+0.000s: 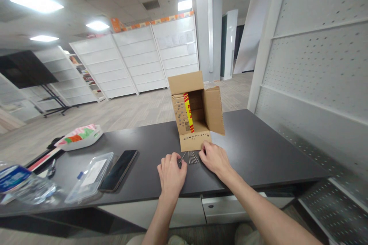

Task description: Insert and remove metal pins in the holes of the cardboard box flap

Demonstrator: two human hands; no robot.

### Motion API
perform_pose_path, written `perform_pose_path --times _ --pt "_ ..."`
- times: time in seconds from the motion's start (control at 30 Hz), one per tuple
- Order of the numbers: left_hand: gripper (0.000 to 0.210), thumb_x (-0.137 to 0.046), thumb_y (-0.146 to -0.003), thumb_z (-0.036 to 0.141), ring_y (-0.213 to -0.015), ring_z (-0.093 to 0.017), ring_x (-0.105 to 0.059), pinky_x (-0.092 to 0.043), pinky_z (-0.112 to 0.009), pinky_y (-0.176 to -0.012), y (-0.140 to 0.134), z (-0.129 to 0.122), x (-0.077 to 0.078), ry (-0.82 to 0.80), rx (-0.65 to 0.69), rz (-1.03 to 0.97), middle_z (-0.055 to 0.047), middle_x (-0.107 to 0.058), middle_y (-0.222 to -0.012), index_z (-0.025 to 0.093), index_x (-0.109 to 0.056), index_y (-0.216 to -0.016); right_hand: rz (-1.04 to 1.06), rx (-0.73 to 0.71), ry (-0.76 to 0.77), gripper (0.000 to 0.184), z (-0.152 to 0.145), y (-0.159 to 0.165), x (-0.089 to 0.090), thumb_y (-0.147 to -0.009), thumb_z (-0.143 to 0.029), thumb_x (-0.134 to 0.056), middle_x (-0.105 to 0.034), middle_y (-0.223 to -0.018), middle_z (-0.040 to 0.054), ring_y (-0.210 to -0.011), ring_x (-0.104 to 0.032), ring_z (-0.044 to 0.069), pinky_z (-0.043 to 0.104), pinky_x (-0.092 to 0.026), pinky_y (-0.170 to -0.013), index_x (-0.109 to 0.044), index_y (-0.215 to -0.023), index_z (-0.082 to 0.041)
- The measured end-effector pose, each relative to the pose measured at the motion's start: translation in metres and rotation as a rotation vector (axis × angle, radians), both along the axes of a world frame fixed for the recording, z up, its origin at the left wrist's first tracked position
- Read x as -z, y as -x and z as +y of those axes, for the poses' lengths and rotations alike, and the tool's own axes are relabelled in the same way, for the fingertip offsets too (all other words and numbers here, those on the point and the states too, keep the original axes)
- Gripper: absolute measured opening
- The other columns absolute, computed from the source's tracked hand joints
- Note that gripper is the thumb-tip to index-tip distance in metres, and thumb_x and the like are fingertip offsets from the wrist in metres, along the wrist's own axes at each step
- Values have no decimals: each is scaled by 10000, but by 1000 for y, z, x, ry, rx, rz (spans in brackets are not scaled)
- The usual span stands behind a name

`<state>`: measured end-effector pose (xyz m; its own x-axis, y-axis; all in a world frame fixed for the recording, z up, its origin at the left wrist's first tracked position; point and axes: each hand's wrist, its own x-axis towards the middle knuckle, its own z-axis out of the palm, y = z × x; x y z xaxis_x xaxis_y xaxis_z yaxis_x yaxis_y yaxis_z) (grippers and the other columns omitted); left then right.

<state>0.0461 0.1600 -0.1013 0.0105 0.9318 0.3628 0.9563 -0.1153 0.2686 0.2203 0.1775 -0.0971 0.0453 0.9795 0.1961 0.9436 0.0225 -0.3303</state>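
An open cardboard box (180, 114) stands on the dark desk, its lower flap (195, 141) folded out toward me. Small dark dots, holes or metal heads, run along that flap, and round heads dot the box's left side. Below the flap several thin metal nails (193, 157) lie fanned out side by side. My left hand (171, 172) is left of them, with thumb and index finger closed around one nail (183, 156). My right hand (214, 156) rests at the flap's right corner with curled fingers; whatever its fingertips pinch is hidden.
Left on the desk lie a black phone (119, 170), a clear plastic case (90, 176), a water bottle (25, 183), a pen (51, 168) and a white basket (83, 142) with colourful contents. A white perforated panel (316, 53) rises at the right.
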Motion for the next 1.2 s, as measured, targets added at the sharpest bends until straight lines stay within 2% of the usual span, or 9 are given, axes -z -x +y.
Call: perform_pose_path --times 0.27,0.4,0.57,0.7,0.9,1.2 --pt "191 -436 -924 262 -915 -273 -537 -366 -381 -771 1 1 3 15 -81 57 -93 -622 -927 191 -608 -880 4 -5 17 158 -1 0 -2 -897 -255 -437 -686 -911 61 -778 -628 181 284 -314 -641 -578 -934 -194" --pt "214 -377 -951 262 -915 -270 -559 -386 -397 -784 4 3 6 -10 -85 -65 -93 -639 -927 184 -574 -924 0 -6 5 157 -1 0 -2 -894 -257 -432 -686 -904 60 -777 -628 184 285 -309 -631 -574 -921 -198" --pt "192 -402 -940 303 -862 -237 -599 -439 -393 -790 8 8 6 -62 38 -338 -65 -648 -888 203 -563 -912 0 -4 0 163 1 0 1 -892 -256 -425 -684 -911 61 -778 -625 181 282 -310 -638 -573 -925 -198" --pt "177 -434 -920 296 -825 -194 -607 -483 -344 -781 8 11 3 -177 130 -501 -66 -633 -918 204 -584 -932 -5 -9 -13 167 2 -1 3 -890 -256 -418 -685 -900 59 -774 -626 184 284 -307 -638 -572 -920 -200" --pt "143 -489 -899 284 -825 -171 -605 -492 -319 -788 -3 22 -8 -251 189 -535 -46 -638 -917 207 -598 -952 -22 2 -15 151 1 1 1 -890 -252 -428 -690 -900 59 -776 -638 186 285 -308 -627 -568 -909 -198" --pt "107 -501 -883 246 -804 -151 -596 -482 -288 -767 -21 56 -18 -321 263 -532 -27 -630 -885 208 -584 -937 -21 -4 7 155 0 0 -1 -899 -255 -433 -688 -907 61 -783 -638 186 275 -322 -648 -574 -925 -196"
